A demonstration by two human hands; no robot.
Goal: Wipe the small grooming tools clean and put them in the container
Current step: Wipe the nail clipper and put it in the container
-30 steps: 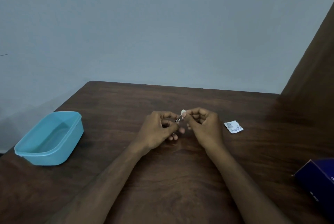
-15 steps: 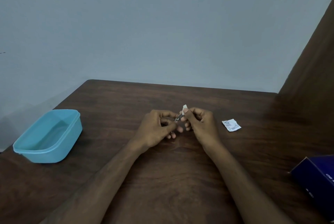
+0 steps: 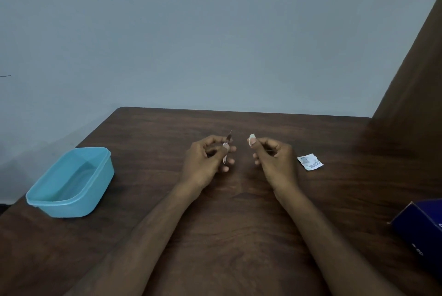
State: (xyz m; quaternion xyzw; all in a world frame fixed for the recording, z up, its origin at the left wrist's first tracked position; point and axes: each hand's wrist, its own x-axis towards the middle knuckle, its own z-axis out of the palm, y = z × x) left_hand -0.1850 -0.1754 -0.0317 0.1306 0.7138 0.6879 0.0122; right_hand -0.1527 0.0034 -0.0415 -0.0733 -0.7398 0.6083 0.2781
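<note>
Nearest, at the right edge, a dark blue cardboard box [image 3: 421, 233] is cut off by the frame, so its markings cannot be read. Both bare forearms reach forward over the dark brown wooden table [image 3: 227, 236]. The left hand [image 3: 205, 159] has its fingers curled round a small slim metal grooming tool [image 3: 226, 150]; its long axis runs nearly upright in the view, the thin dark tip pointing up and away, the paler lower end showing below the thumb. What kind of tool it is stays hard to make out. Near it but apart, the right hand [image 3: 275, 159] pinches a small white wipe [image 3: 251, 139] between thumb and forefinger, most of the wipe hidden in the curled fingers. Just right of that hand lies a torn white sachet [image 3: 310, 162] with unreadable print. At the left of the table, well apart from the hands, sits a light blue rectangular plastic container [image 3: 69, 202], nothing visible inside. Beyond is a grey-blue wall [image 3: 215, 32].
</note>
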